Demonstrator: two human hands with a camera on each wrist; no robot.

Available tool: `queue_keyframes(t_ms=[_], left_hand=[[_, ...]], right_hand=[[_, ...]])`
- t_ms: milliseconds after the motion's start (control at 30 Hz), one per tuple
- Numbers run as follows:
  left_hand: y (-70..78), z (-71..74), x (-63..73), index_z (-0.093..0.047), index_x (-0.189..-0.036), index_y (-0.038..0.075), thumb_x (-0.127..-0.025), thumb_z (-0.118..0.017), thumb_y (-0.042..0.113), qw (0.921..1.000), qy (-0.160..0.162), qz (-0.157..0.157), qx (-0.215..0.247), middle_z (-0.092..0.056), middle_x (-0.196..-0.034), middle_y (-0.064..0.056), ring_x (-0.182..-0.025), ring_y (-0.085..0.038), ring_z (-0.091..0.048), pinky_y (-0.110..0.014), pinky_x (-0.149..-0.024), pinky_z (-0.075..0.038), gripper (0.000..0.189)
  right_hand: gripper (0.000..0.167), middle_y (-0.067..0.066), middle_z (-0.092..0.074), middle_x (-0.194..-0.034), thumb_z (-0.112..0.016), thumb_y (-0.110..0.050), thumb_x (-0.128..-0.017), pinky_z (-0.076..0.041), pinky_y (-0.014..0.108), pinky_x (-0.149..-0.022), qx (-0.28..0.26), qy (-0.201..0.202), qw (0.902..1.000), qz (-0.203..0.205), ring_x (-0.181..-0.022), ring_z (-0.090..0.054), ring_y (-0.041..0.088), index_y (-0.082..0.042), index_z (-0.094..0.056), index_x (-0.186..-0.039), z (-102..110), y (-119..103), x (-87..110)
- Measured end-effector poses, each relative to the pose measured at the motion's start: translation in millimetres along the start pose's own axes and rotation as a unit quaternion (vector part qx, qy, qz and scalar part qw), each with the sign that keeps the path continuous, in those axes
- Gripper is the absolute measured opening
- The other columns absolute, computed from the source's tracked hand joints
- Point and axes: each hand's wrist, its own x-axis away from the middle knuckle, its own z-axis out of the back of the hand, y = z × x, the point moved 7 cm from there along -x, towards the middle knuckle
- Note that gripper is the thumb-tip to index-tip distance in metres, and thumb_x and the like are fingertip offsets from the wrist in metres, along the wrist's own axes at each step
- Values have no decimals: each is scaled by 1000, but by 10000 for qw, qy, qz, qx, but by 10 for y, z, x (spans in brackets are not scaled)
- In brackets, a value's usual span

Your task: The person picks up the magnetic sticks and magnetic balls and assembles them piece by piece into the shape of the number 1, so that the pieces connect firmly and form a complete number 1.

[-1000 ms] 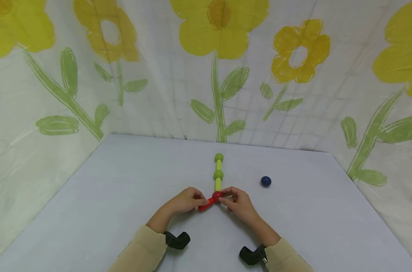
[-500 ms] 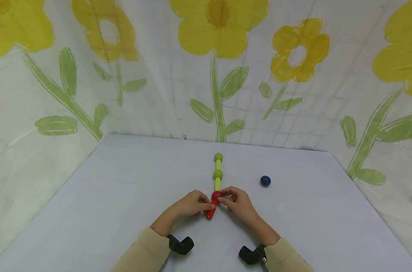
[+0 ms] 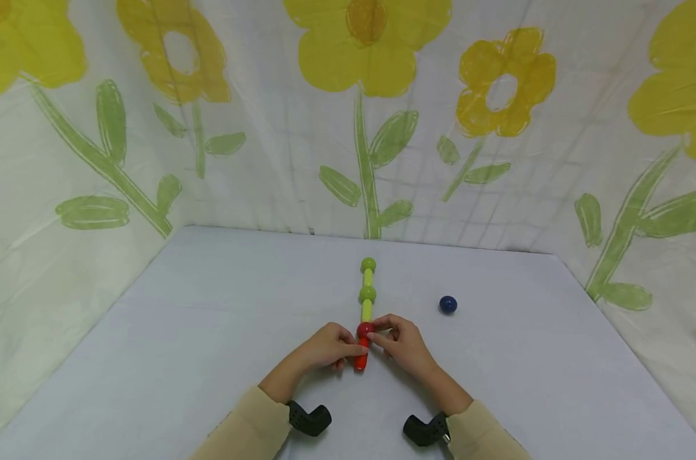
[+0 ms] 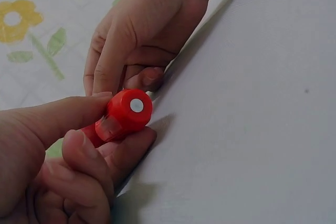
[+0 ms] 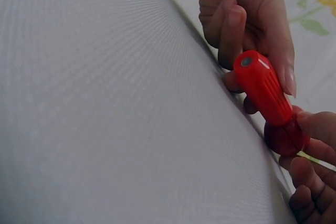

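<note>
A line of magnetic building pieces runs down the middle of the table in the head view. From the far end come a green ball, a yellow-green rod, another green ball and a second yellow-green rod. A red ball follows, pinched by my right hand. My left hand grips a red magnetic rod between thumb and fingers. In the right wrist view, this ridged rod touches the red ball. Its round end disc faces the left wrist camera.
A dark blue ball lies alone to the right of the line. Behind the pale table hangs a white cloth with painted yellow flowers. A black wrist device sits at the left sleeve, another black device at the right.
My left hand has swung the red rod's free end right and toward me, so the rod now nearly lines up with the green pieces. My right hand keeps its pinch on the red ball.
</note>
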Motion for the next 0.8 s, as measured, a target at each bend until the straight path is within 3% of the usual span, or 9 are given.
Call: queue_keyframes(t_ms=[267,800], left_hand=[[-3,-43,-3,-65,-76,4,-89,-71,20,9997,138,-90,153,-48,-51,3,-43,-8,-43,-20,-44,-34,22],[-28,-51,-30,-65,-77,3,-89,-72,23,9994,102,-149,307,-49,-52,3,-44,-8,-44,-19,-44,-34,24]], right_hand=[[25,5,-64,-89,-72,-14,-89,-36,20,-48,-38,21,9999,110,-51,-46,10,1,-65,-108,-46,450,-175],[24,6,-64,-92,-71,-13,-89,-38,20,-49,-55,35,10000,45,-52,-46,11,1,-65,-108,-45,452,-175]])
